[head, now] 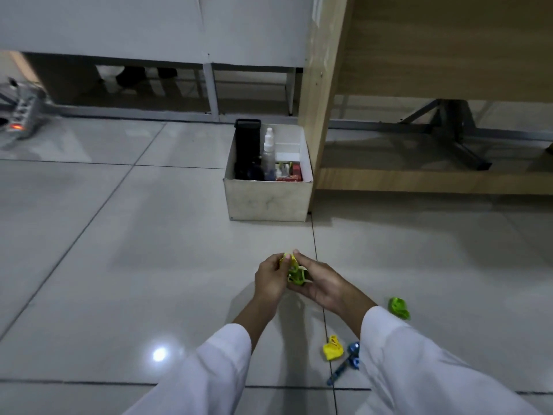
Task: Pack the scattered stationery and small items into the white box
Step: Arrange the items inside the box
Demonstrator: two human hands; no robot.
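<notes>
Both hands, left hand (270,278) and right hand (324,287), pinch closed around a small green-yellow clip bundle (294,272) (light, springy plastic, I'd guess), best gripped bodily, white box (267,200) waiting beyond.

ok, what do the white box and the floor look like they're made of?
White box: probably matte cardboard, with thin folded walls and a scuffed, smudged front.
Floor: glossy glazed tile, likely ceramic, showing dark grout lines and a mirror-like glare spot from a light.
</notes>
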